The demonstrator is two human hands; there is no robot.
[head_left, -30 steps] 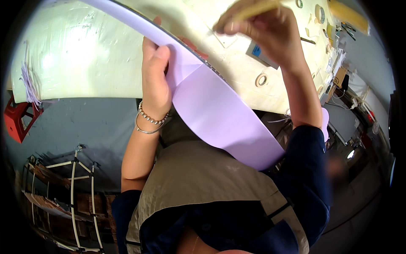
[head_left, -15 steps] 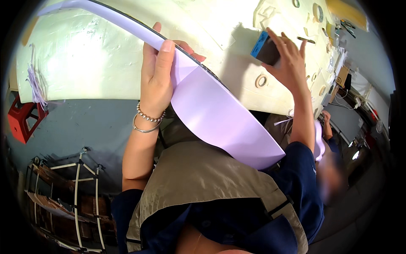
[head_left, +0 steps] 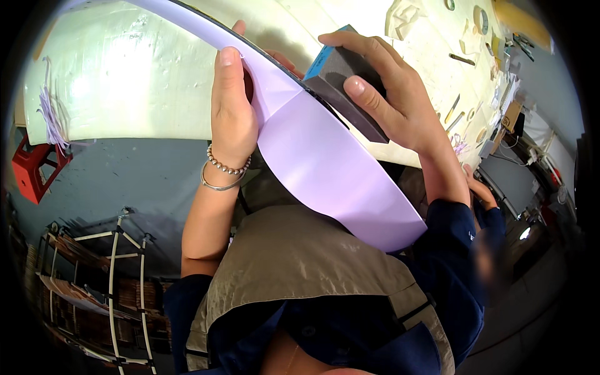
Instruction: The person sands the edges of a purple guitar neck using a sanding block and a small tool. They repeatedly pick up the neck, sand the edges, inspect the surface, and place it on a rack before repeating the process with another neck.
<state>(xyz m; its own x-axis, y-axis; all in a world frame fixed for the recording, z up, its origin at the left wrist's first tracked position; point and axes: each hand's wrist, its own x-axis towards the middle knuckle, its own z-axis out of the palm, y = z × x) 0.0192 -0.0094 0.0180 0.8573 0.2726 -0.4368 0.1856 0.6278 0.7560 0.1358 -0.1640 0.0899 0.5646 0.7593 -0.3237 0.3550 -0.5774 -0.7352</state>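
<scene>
A curved lavender panel with a dark strip along its far edge slants across in front of me. My left hand is closed around its rim, the thumb on the near face and the other fingers partly hidden behind it. My right hand grips a dark grey sanding block with a blue end, thumb on one side and fingers over the top. The block is beside the panel's dark edge; whether they touch, I cannot tell.
On the pale covered table lie a tape roll, a dark slim tool and crumpled paper. Purple strips hang at the left, above a red stool. A rack stands lower left. Another person's arm shows at right.
My right hand has brought the sanding block from over the table, left and nearer, to the panel's edge. The panel has shifted slightly, still in my left hand.
</scene>
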